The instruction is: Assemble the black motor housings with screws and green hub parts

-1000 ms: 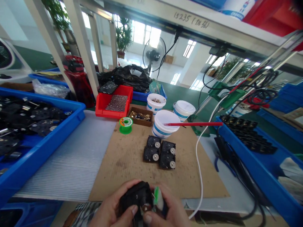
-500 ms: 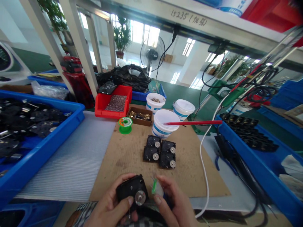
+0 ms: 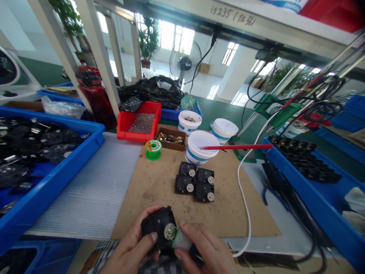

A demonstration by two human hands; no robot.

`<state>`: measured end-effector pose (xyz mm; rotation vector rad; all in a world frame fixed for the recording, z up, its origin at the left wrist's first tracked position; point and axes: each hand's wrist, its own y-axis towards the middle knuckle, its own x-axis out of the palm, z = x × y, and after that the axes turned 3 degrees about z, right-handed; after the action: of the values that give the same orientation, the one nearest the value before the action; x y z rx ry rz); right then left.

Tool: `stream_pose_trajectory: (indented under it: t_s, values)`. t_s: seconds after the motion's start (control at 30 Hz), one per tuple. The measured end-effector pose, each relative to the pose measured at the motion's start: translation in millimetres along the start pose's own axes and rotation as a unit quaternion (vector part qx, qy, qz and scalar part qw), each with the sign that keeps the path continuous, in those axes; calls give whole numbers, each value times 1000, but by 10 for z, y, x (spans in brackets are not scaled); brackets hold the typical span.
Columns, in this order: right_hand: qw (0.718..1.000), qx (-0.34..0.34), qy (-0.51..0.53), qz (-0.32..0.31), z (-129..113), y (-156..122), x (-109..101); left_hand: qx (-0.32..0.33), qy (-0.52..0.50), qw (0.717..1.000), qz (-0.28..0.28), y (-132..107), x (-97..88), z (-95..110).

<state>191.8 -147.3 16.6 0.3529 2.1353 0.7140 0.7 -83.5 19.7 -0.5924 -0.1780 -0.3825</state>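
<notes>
My left hand (image 3: 134,243) grips a black boxy unit (image 3: 155,225) with a round metal disc (image 3: 169,231) on its near right corner; the thumb presses on its face. In my right hand (image 3: 203,245) is a small whitish piece with a green edge (image 3: 181,240), pinched between thumb and fingers. Its green edge and thin tip are at the metal disc; I cannot tell whether they touch. Several similar black units (image 3: 196,182) with metal discs lie grouped on the cardboard sheet (image 3: 154,182) beyond my hands.
Behind the units stand white tubs (image 3: 199,154), one with a red stick (image 3: 239,147) across it. A green spool (image 3: 153,150), a small parts box (image 3: 171,141) and a red bin (image 3: 138,131) are at the left. Blue crates (image 3: 54,171) flank the bench; a white cable (image 3: 245,201) runs down the right.
My right hand has brought the whitish piece leftward, up against the disc side of the black unit. My left hand keeps its hold. The view has shifted slightly.
</notes>
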Motion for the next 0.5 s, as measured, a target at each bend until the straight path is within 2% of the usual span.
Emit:
stream_pose_trajectory:
  t_s: [0.2, 0.33, 0.4, 0.5]
  values:
    - [1000, -2, -6, -5, -3, 19, 1, 11, 26, 1000, 10, -43, 29, 50]
    - [997, -53, -39, -30, 12, 60, -72, 31, 59, 996, 52, -88, 57, 77]
    - [994, -81, -49, -53, 26, 57, -111, 60, 55, 996, 45, -108, 74, 74]
    - [993, -83, -64, -61, 49, 13, -133, 87, 40, 995, 16, -131, 89, 53]
